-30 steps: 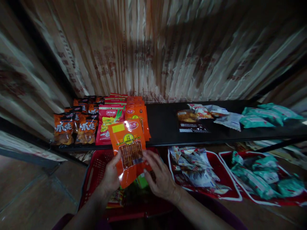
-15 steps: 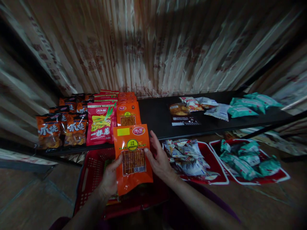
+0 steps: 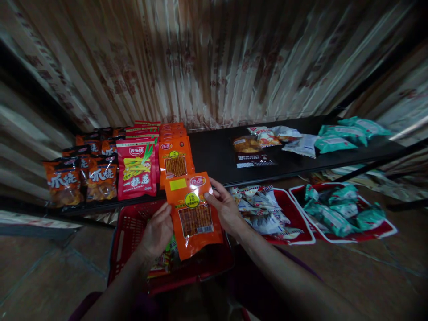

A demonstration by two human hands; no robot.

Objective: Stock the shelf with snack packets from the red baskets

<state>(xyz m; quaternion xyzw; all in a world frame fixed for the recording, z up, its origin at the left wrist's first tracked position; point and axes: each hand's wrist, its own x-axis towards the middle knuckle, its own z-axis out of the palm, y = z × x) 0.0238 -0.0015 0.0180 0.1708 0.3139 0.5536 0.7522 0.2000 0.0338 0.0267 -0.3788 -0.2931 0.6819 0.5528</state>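
Observation:
An orange snack packet (image 3: 194,223) with a clear window showing brown sticks is held up in front of the shelf, tilted slightly. My right hand (image 3: 225,207) grips its upper right edge, thumb on the front and fingers behind. At the left edge, my left hand (image 3: 157,232) has its fingers curled against the packet, their tips partly hidden. Just behind it on the shelf stands a row of matching orange packets (image 3: 175,156). Below both hands is a red basket (image 3: 125,236) with colourful packets (image 3: 160,265) inside, partly covered by the held one.
On the black shelf (image 3: 214,156), pink-red packets (image 3: 137,167) and black-and-orange bags (image 3: 63,180) stand at left. A brown packet (image 3: 250,151), white packets (image 3: 299,145) and teal packets (image 3: 344,133) lie at right. Two red baskets (image 3: 302,218) (image 3: 389,229) below hold more packets.
The orange packet has shifted slightly right and tilted. My left thumb has slid off its front to the left edge, while my right hand grips farther up. The view has shifted a little.

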